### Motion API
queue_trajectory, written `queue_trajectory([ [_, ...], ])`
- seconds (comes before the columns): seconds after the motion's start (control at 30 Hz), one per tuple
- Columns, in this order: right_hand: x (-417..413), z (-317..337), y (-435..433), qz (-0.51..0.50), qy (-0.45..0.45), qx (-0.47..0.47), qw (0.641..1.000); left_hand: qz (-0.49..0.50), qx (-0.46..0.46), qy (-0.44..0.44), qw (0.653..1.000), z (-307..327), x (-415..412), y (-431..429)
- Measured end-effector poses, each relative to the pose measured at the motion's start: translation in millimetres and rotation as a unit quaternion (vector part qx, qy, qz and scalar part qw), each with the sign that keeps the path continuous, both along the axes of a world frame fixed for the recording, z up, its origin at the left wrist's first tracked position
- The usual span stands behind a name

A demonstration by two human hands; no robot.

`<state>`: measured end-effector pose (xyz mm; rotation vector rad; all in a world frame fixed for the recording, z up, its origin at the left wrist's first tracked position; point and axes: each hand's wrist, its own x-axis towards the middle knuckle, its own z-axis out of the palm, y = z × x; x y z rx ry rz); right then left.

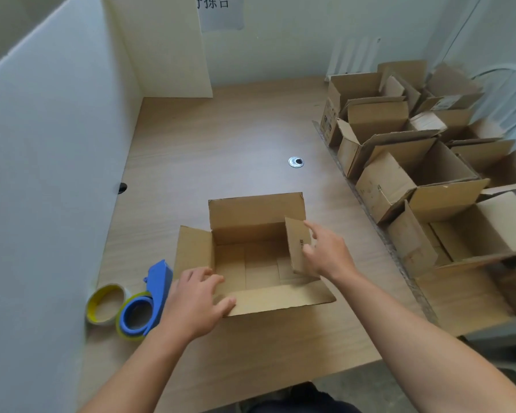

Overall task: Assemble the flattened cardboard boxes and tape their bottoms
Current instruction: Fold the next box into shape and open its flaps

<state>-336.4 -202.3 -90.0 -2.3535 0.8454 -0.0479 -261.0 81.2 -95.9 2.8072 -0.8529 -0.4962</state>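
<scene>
the cardboard box (251,234) stands open-topped on the middle of the wooden counter (221,138), its flaps spread and its bottom panels visible inside. the left hand (197,299) reaches in from the near left, its fingers (212,278) curled over the box's near-left corner and the thumb lying on the near flap. the right hand (325,251) holds the upright right flap, thumb on its printed face and index finger stretched along the top edge. just left of the box lie a blue tape dispenser (158,290) and a yellow-rimmed tape roll (106,304). assembled boxes (399,174) crowd the right side. a metal cable grommet (296,162) sits beyond. a paper sign (221,10) on the wall reads partly "拣台".
</scene>
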Motion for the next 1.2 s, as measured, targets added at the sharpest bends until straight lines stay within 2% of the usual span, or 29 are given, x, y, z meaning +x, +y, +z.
queue_trajectory([
  [0.07, -9.1, -0.5, -7.8, -0.009, -0.003, 0.036, 0.999, -0.027, 0.007, -0.011, 1.000, -9.8, -0.3, 4.6],
  [0.13, -6.7, -2.2, 4.3, 0.019, 0.041, 0.063, 0.997, -0.053, 0.022, -0.018, 0.998, -13.4, -1.0, 3.5],
  [0.23, 7.6, -11.6, 28.7, 0.043, 0.092, 0.020, 0.995, -0.084, 0.039, -0.046, 0.995, -17.0, -2.3, -1.6],
  [0.3, 10.6, -11.3, 29.8, 0.017, 0.050, 0.026, 0.998, -0.087, 0.045, -0.061, 0.993, -19.7, -1.5, -1.9],
  [0.43, -0.6, -3.8, 9.2, -0.037, -0.094, 0.062, 0.993, -0.092, 0.044, -0.065, 0.993, -25.4, -1.7, -1.7],
  [0.53, -13.2, -9.6, -11.1, -0.108, -0.134, 0.019, 0.985, -0.086, 0.043, -0.056, 0.994, -31.0, -3.9, -5.1],
  [0.63, -21.1, -22.0, -23.5, -0.100, -0.050, -0.074, 0.991, -0.082, 0.060, -0.063, 0.993, -33.5, -5.4, -8.6],
  [0.73, -18.1, -30.0, -21.2, -0.082, 0.061, -0.166, 0.981, -0.081, 0.072, -0.069, 0.992, -34.4, -5.7, -12.3],
  [0.8, -14.1, -37.9, -16.8, -0.063, 0.119, -0.130, 0.982, -0.081, 0.073, -0.068, 0.992, -35.7, -5.7, -13.9],
  [0.87, -10.6, -49.8, -12.3, -0.055, 0.126, -0.016, 0.990, -0.082, 0.072, -0.063, 0.992, -36.4, -5.0, -14.6],
  [0.93, -11.9, -59.9, -8.8, -0.064, 0.092, 0.066, 0.991, -0.085, 0.075, -0.056, 0.992, -36.4, -4.4, -15.8],
  [1.07, -13.3, -61.2, -10.1, -0.092, 0.036, 0.168, 0.981, -0.086, 0.075, -0.036, 0.993, -36.7, -3.0, -20.4],
  [1.13, -11.1, -59.3, -13.9, -0.058, 0.071, 0.142, 0.986, -0.089, 0.073, -0.032, 0.993, -36.9, -2.7, -21.8],
  [1.2, -13.1, -53.1, -14.0, -0.019, 0.095, 0.049, 0.994, -0.091, 0.064, -0.037, 0.993, -37.3, -3.4, -21.6],
])
